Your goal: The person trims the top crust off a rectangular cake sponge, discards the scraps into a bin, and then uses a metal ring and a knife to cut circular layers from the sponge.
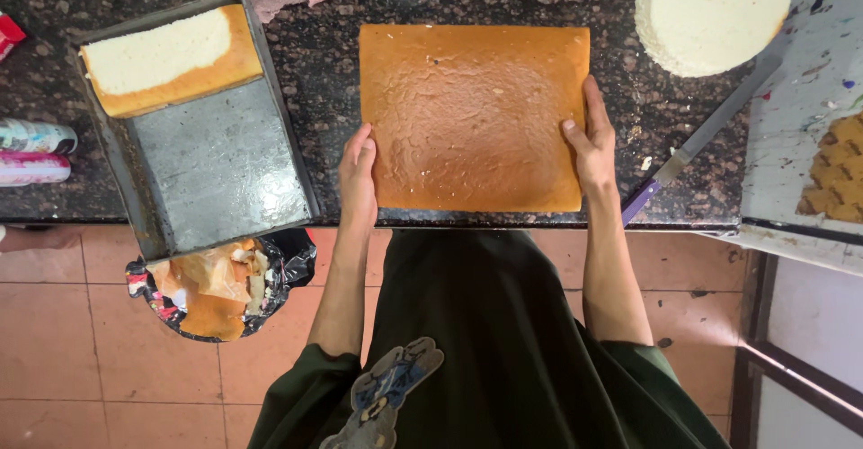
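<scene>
A large square golden-brown sponge cake point(474, 115) lies flat on the dark speckled stone counter point(333, 80), close to its front edge. My left hand point(358, 177) presses against the cake's left side near the front corner. My right hand point(591, 139) grips the cake's right side, thumb resting on top. Both hands hold the cake between them.
A metal baking tray point(216, 166) at the left holds a cut cake strip point(166, 58). A round white cake point(712, 13) sits at the back right, a long knife point(701, 139) with a purple handle beside it. A bin of scraps point(216, 292) stands on the tiled floor.
</scene>
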